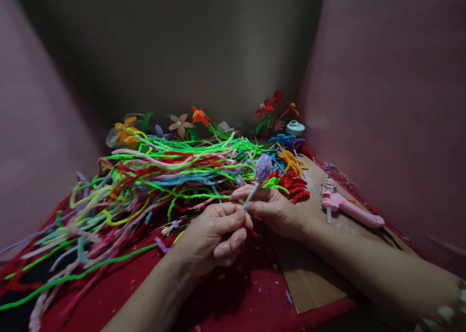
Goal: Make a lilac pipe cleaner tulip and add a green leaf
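Observation:
A pipe-cleaner flower point(262, 168) with a rounded purple bud on a pale stem stands upright between my hands, at the middle of the head view. My left hand point(224, 230) pinches the lower end of the stem between thumb and fingers. From the right, my right hand point(273, 208) grips the stem just above, thumb pressed against its fingers. A big loose heap of pipe cleaners point(174, 169) in green, pink, blue and red lies behind and to the left of my hands.
A pink glue gun point(351, 210) rests on a cardboard sheet point(309, 278) at right. Orange pipe-cleaner petals point(291, 161) and red ones point(293, 184) lie near the cardboard. Finished flowers point(181, 124) and a pale lidded container point(294, 127) stand along the back. Red cloth point(233, 298) covers the table.

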A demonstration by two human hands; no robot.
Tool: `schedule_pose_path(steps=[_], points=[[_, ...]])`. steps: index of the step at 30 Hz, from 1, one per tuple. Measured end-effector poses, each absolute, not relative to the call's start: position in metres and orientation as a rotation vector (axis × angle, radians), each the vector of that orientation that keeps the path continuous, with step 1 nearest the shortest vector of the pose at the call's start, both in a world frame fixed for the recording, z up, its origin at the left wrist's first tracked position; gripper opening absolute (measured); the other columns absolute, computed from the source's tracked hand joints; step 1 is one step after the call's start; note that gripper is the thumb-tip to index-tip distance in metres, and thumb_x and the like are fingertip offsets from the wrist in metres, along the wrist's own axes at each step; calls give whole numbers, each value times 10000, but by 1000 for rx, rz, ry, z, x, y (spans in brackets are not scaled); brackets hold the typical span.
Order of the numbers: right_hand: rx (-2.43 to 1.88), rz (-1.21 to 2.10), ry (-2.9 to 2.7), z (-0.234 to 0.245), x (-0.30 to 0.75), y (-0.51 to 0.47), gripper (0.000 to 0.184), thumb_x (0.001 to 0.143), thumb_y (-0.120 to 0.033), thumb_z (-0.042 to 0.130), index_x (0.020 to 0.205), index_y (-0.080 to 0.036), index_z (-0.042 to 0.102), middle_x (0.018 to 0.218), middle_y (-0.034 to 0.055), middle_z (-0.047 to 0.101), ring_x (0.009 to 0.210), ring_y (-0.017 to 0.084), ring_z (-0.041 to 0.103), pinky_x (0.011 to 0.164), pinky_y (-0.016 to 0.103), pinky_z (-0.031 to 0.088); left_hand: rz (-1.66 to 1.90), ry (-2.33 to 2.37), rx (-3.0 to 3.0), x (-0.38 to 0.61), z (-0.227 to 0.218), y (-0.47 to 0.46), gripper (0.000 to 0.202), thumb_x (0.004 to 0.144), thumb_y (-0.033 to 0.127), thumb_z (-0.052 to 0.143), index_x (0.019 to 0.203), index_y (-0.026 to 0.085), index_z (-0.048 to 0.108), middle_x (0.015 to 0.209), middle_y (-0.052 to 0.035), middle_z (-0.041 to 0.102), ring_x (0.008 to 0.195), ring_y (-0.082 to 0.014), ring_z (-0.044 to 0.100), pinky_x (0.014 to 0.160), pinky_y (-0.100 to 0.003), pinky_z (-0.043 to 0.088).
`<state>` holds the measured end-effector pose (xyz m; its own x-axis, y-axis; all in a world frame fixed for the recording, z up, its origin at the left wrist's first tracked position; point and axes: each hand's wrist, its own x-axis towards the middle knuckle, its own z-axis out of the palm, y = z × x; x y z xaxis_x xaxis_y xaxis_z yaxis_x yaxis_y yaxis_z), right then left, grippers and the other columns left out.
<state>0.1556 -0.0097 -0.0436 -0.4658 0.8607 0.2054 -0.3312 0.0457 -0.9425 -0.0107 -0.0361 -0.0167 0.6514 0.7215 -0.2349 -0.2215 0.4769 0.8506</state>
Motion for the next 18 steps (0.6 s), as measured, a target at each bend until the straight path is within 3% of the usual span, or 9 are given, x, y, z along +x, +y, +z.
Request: schedule_pose_path(steps=[3,9,14,18], points=[[-505,1640,-1340,-43,154,-11,162,718,-316,699,850,-223,714,672,5,626,641,129,565,656,282,457,592,642,893,-11,-18,-35,207,847,288,535,744,120,599,420,40,506,240,-2,255,270,-124,213],[-525,1582,-1274,-40,153,-12,129,698,-292,719,778,-192,702,654,-6,595,627,116,544,656,270,440,668,705,984,-5,-18,-36,239,838,341,539,800,114,603,460,14,559,253,-33,368,270,-131,268],[-598,1563,-1236,-39,152,-12,184,682,-291,728,828,-190,682,702,-11,602,614,104,524,593,237,424,757,822,1122,-4,-19,-34,277,803,388,582,854,118,609,566,-5,592,348,-50,468,337,-142,361],[-665,1439,-1320,-35,154,-13,130,697,-306,720,734,-189,678,812,7,619,745,125,542,698,259,437,811,892,1170,-6,-19,-31,246,766,348,631,889,136,615,568,26,558,365,-43,452,346,-141,374]])
